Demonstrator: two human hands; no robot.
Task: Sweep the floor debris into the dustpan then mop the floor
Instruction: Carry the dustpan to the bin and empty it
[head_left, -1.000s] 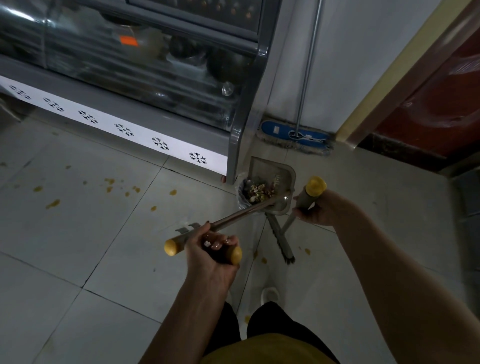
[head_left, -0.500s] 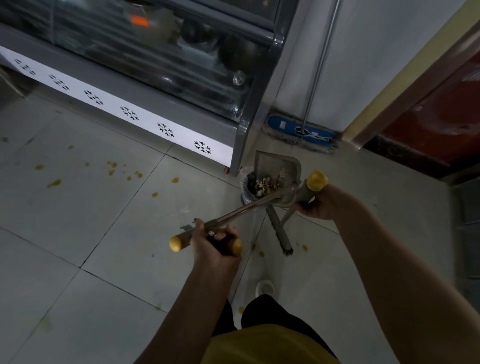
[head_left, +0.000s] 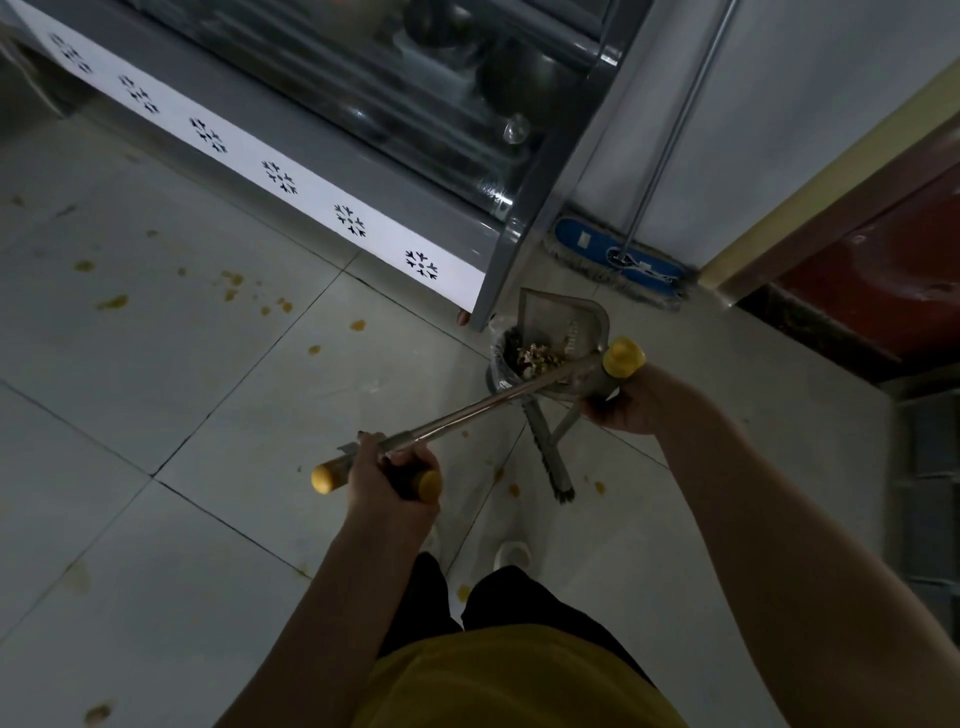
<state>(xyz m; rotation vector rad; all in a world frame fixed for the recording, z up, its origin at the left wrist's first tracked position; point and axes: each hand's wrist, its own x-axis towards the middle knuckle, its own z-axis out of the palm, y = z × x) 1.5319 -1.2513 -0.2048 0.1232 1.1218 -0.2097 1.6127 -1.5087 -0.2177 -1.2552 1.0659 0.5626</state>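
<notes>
Left grip (head_left: 389, 475) is wrapped round the metal pole of one dustpan (head_left: 561, 322). Right grip (head_left: 623, 402) clasps one broom (head_left: 553, 462) by its handle. Dustpan is tipped over one bin (head_left: 496, 371), with debris (head_left: 535, 356) where they meet. One blue mop (head_left: 618, 254) leans on the wall.

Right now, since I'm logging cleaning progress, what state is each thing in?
Floor: yellow stains, not yet mopped.
Bin: open, plastic-lined.
Dustpan: tipped up over the Bin, debris at its mouth.
Broom: brush end pointing down.
Mop: untouched, head flat on the Floor, pole against the wall.
Left-hand grip: holds the Dustpan's long handle.
Right-hand grip: holds the Broom's handle.
</notes>
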